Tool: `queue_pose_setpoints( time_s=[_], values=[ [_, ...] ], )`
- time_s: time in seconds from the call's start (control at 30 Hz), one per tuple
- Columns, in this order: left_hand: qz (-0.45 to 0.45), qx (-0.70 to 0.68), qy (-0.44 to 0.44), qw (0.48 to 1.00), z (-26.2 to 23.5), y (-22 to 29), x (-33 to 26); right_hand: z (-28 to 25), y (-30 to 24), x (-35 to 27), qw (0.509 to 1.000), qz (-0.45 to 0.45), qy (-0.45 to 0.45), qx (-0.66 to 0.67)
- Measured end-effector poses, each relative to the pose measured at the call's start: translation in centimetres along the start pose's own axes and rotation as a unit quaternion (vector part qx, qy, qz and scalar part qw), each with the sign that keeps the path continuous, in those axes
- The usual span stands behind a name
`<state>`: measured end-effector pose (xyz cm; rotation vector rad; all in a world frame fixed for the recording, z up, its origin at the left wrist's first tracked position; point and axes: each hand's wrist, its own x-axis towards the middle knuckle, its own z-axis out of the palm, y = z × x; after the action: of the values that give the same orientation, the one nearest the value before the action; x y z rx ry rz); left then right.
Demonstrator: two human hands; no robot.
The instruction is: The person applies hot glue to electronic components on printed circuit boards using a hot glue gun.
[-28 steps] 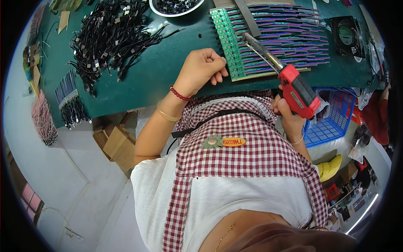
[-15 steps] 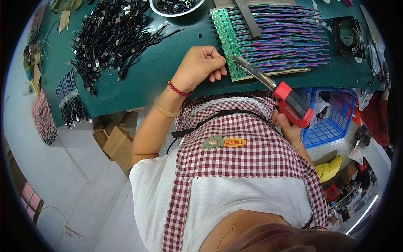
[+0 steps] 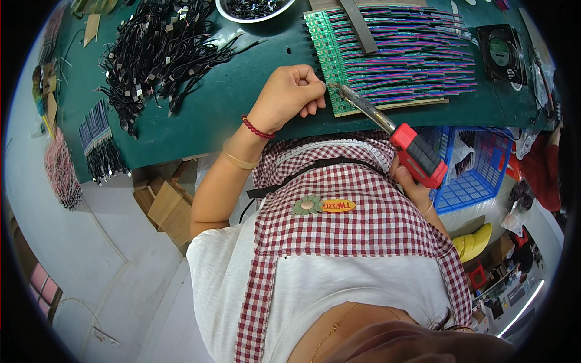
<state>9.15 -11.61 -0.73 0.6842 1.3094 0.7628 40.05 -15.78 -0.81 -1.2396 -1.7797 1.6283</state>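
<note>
My right hand (image 3: 411,183) is wrapped round the red and black handle of a soldering iron (image 3: 369,111). The iron's metal barrel slants up and left, and its tip is over the left edge of a green circuit board panel (image 3: 339,107). Just left of that tip, my left hand (image 3: 296,91) is closed in a pinch; whatever lies between its fingers is too small or hidden to make out. Rows of multicoloured wires (image 3: 411,75) run rightward from the panel. A grey flat bar (image 3: 358,27) rests across the panel's upper part.
A heap of black cables (image 3: 163,54) lies at left on the green table (image 3: 266,57). Beyond it stands a white bowl (image 3: 254,20) of small black parts. A black square fan-like unit (image 3: 501,54) sits at right. Below the table edge is a blue crate (image 3: 466,196).
The soldering iron has shifted slightly left, with its tip a little lower and closer to my left fingers. My left hand has hardly moved.
</note>
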Motion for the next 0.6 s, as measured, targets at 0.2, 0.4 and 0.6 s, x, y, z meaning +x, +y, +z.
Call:
queue_pose_setpoints(
  time_s=[0.2, 0.4, 0.6],
  values=[
    [0.007, 0.000, 0.003, 1.000, 0.0, -0.2, 0.1, 0.5, -0.4, -0.7, 0.996, 0.044, 0.045, 0.059],
    [0.006, 0.001, 0.006, 1.000, 0.1, 0.0, 0.0, 1.3, 0.0, -0.1, 0.997, 0.015, 0.062, 0.044],
    [0.006, 0.001, 0.010, 1.000, 0.2, 0.0, -0.1, 0.5, 0.2, -0.7, 0.996, 0.041, 0.021, 0.077]
  ],
)
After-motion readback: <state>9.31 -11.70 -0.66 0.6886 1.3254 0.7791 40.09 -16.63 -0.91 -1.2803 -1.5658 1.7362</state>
